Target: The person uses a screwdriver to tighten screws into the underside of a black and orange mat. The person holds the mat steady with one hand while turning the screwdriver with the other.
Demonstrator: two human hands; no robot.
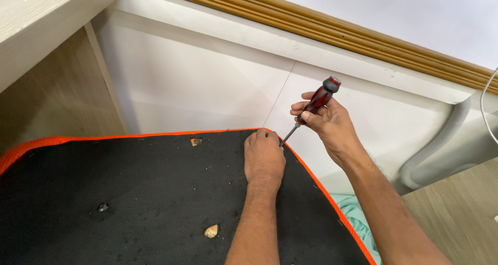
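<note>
My right hand [324, 122] grips a screwdriver [317, 103] with a red and black handle; its thin shaft slants down to the left toward the far corner of a black fabric panel [155, 192] edged in orange. Knuckles up, my left hand [263, 156] rests on that panel at the corner, its fingers curled over the orange edge [155, 135] right by the screwdriver's tip. What the fingers press on is hidden.
A white wall with a brown wooden moulding [321, 29] stands behind. A light wood cabinet side [57, 99] is at the left. A grey corrugated hose [441, 135] runs down at the right, above a wood surface [456, 218]. Teal cloth [358, 218] lies beside the panel.
</note>
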